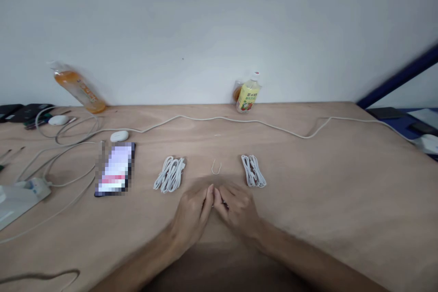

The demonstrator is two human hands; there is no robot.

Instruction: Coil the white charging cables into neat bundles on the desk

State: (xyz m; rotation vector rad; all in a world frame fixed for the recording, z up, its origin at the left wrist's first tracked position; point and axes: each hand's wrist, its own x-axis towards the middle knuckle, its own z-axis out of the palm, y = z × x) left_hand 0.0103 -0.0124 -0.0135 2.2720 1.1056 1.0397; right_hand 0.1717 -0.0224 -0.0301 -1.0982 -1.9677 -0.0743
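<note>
My left hand and my right hand meet at the front middle of the table, thumbs side by side and fingers curled in. Both are closed, and what they hold, if anything, is hidden; only a small dark and pale bit shows by the right thumb. Just beyond my fingertips lies a short white tie, bent into a U. To the left of my hands rests a folded bundle of white cable. A slimmer white cable bundle lies to the right.
A phone with a lit, blurred screen lies at left, near a white earbud case. A long white cord crosses the back. An orange drink bottle and a yellow-labelled bottle lean on the wall. A power strip sits far left.
</note>
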